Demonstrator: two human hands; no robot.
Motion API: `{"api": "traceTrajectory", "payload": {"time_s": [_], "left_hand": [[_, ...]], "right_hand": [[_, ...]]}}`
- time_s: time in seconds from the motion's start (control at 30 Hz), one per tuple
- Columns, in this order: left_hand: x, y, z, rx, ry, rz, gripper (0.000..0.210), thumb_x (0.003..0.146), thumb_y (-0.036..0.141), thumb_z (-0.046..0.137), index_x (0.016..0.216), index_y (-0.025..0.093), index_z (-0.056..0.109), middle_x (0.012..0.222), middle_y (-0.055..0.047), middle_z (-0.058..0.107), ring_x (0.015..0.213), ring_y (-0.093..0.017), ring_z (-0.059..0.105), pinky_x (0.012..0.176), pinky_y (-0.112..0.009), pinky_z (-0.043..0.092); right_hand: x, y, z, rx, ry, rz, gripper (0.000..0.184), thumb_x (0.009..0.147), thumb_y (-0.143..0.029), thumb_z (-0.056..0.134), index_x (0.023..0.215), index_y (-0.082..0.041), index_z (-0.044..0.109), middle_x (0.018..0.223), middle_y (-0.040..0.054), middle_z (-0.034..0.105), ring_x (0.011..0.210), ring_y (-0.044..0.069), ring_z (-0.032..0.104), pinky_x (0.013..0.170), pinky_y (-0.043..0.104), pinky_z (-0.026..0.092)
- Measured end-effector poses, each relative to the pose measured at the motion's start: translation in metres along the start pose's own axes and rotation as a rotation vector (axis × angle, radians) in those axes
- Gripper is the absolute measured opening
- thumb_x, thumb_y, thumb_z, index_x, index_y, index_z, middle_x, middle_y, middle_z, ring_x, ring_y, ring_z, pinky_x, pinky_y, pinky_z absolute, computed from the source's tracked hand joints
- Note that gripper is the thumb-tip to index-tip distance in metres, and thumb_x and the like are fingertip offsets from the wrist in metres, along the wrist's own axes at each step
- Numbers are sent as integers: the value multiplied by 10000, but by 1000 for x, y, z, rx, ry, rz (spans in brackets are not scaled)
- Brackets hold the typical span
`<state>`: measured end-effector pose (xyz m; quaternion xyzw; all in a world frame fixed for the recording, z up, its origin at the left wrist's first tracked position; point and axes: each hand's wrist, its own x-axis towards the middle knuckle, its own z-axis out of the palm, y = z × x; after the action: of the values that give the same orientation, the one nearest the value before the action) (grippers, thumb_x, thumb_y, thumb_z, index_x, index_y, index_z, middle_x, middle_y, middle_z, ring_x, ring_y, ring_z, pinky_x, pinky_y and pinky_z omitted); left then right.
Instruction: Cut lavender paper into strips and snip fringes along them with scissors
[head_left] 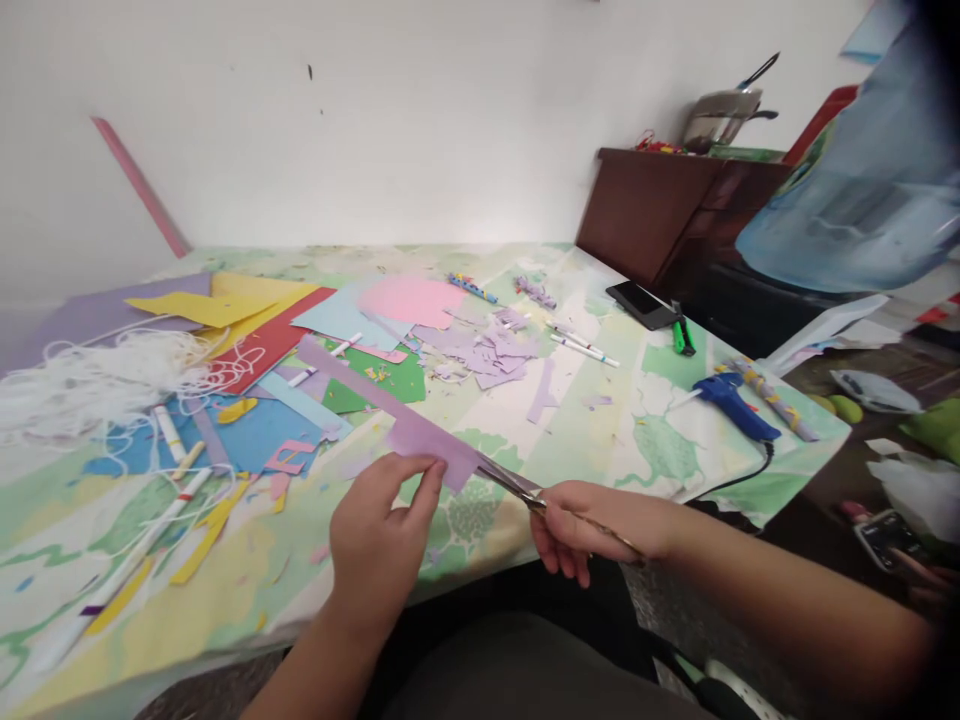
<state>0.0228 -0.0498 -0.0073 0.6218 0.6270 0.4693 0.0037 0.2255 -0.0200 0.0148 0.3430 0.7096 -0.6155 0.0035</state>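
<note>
My left hand (pixel 386 530) pinches a piece of purple paper (pixel 427 445) between thumb and fingers, just above the table's front part. A long narrow strip of that paper reaches up and left over the other sheets. In my right hand (pixel 592 525) are metal scissors (pixel 517 485), with their blades against the right end of the purple paper. How far the blades are apart I cannot make out. Behind the hands lies a heap of purple paper scraps (pixel 487 345).
White string (pixel 112 385) is piled at the left near coloured sheets (pixel 277 345) and markers (pixel 169 433). A blue glue gun (pixel 731 405) with its cord, a phone (pixel 641 304) and a green cutter (pixel 682 335) lie to the right. A water jug (pixel 855 190) stands beyond.
</note>
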Motion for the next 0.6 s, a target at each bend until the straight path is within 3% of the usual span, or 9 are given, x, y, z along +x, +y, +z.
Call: {"api": "traceTrajectory", "payload": {"time_s": [0.1,0.17,0.23,0.33,0.5,0.6], "left_hand": [[9,7,4,-365,63,-282,98,620,224,556,638,195,465,566,56,458,502,-73,455,479,-189,368],[14,9,7,-653,128,-396,169,598,189,574,662,195,417,565,74,390,479,-45,418,454,-157,350],[17,11,9,-897,142,-430,229,575,142,587,690,199,397,577,83,373,496,-31,418,478,-143,353],[21,13,9,-1130,62,-447,291,561,112,587,763,210,403,615,72,458,569,-51,481,547,-176,384],[22,16,1,-1330,-87,-527,228,583,99,556,763,201,460,666,45,537,622,-73,519,569,-195,403],[21,16,-2,-1413,-160,-570,142,604,109,534,721,182,499,698,22,560,648,-92,529,588,-223,417]], "right_hand": [[5,-1,12,-119,144,-41,486,737,-546,177,735,-138,441,673,37,507,510,87,480,445,199,381],[8,-6,18,-257,272,-53,464,745,-528,199,725,-143,458,656,32,508,515,93,469,455,205,365],[11,-12,23,-424,431,-69,403,729,-509,289,754,-157,483,654,23,512,551,109,458,491,219,349],[12,-19,28,-546,592,-72,354,689,-464,408,908,-194,475,701,11,527,605,126,445,526,228,325],[10,-15,34,-538,513,-77,337,732,-456,332,771,-162,493,627,1,499,545,98,407,493,208,295],[11,-11,38,-539,531,-45,386,717,-509,317,708,-157,474,592,-2,484,524,92,397,481,206,279]]}}
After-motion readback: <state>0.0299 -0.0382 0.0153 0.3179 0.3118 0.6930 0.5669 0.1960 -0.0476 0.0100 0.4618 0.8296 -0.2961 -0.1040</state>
